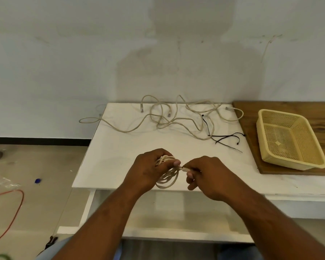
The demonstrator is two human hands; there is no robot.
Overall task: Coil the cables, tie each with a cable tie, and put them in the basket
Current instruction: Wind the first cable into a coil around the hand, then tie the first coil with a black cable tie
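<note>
Nearest, over the near edge of the white table (120, 156), both hands work on one beige cable coil (167, 180). The left hand (148, 169) has its fingers curled round the top of the coil, so the loops hang below it just above the tabletop. The right hand (208, 175) pinches a short stretch of the same cable between thumb and forefinger, just right of the coil, at what looks like its tail end. Its other fingers are loosely curled.

The step in hand seems to be finishing the coil by bringing in the last loose length. No tie is on it yet.

Farther back and to the right lie the black cable ties (225, 136), well apart from the hands. The next move calls for the left hand to keep the loops bunched while the right lets go and reaches for one tie.

Along the far side sprawl the loose cables (167, 119), tangled and uncoiled. At far right the yellow mesh basket (276, 111) sits on a wooden board (323, 124), and I see no coil in it.
</note>
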